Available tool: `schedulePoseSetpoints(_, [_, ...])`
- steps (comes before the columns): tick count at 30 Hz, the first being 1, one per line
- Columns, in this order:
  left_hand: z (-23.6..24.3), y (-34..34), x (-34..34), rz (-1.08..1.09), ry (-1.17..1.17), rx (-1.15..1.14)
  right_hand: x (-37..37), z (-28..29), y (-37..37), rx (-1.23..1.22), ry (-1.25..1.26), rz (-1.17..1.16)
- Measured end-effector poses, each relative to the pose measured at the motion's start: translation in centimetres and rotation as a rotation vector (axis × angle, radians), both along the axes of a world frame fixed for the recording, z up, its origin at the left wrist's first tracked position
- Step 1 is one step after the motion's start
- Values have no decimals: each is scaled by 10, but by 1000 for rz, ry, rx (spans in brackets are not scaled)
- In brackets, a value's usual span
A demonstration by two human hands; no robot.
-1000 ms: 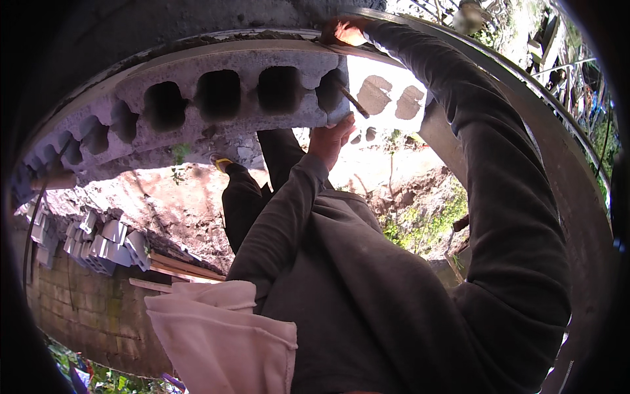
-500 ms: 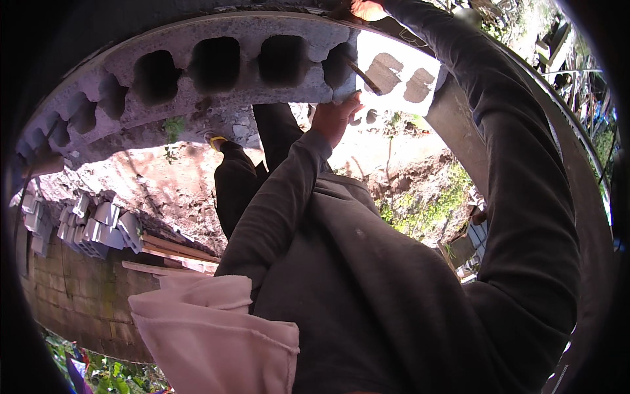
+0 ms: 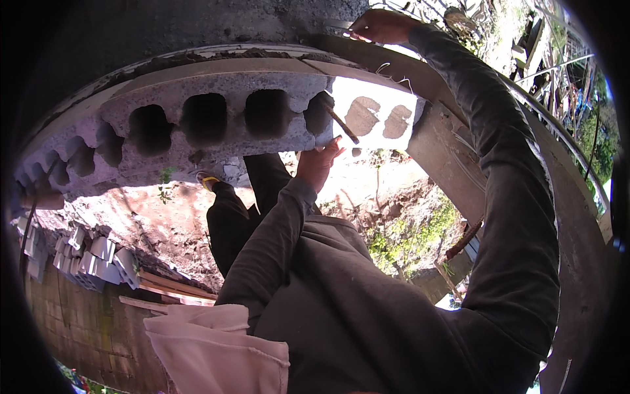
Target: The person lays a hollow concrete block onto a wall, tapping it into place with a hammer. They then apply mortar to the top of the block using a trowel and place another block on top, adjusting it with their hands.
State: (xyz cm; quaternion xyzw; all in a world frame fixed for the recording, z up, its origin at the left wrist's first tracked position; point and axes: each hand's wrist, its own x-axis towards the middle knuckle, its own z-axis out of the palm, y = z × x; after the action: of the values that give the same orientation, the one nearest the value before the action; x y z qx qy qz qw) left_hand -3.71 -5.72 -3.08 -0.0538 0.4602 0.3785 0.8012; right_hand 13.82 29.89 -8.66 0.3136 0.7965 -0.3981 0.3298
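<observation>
My left hand (image 3: 316, 167) touches the near face of a row of hollow concrete blocks (image 3: 216, 154), close to a joint. Its fingers look partly stretched out and hold nothing that I can see. A thin brown rod (image 3: 342, 125) slants out of the block cavity just above that hand. To its right, a sunlit block (image 3: 341, 92) has mortar-grey cavities. Beyond the wall, at the top, my right hand (image 3: 384, 27) is bent down at a dark concrete edge. Its fingers are drawn together, and whatever they hold is too small to make out.
A board (image 3: 449, 141) leans at the right end of the blocks. Grey blocks (image 3: 98, 262) are piled at the left beside wooden planks (image 3: 174, 287). A pink cloth (image 3: 216, 348) hangs by my left arm. Dirt ground (image 3: 157, 223) lies below, with debris (image 3: 545, 49) at upper right.
The view has tilted, so the blocks sit lower and more of the dark surface beyond shows. My right hand has come further into view. My left hand stays at the blocks near the joint.
</observation>
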Motion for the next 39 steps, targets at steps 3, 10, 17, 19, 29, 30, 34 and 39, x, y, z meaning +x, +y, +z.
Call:
schedulePoseSetpoints(3, [7,4,6,32,-23,-23,1,46,-3,25,3,-85])
schedulePoseSetpoints(10, [5,2,7,20,-30,-17,11,61,-11,51,-100,-174])
schedulePoseSetpoints(17, [-6,-7,6,-73,21,-45,32,45,-5,84,-138,-43])
schedulePoseSetpoints(19, [-8,-11,7,-40,-47,-82,51,31,-3,108,-116,23])
schedulePoseSetpoints(29, [-17,-29,1,-238,32,108,88,-16,-10,229,-14,390])
schedulePoseSetpoints(30, [-14,-28,2,-202,5,39,78,-9,-8,99,-121,200])
schedulePoseSetpoints(34, [-9,-24,0,-332,159,200,91,-13,-12,-107,-401,-37])
schedulePoseSetpoints(39, [-7,-27,-2,-292,170,154,94,-3,-6,-316,-509,-114])
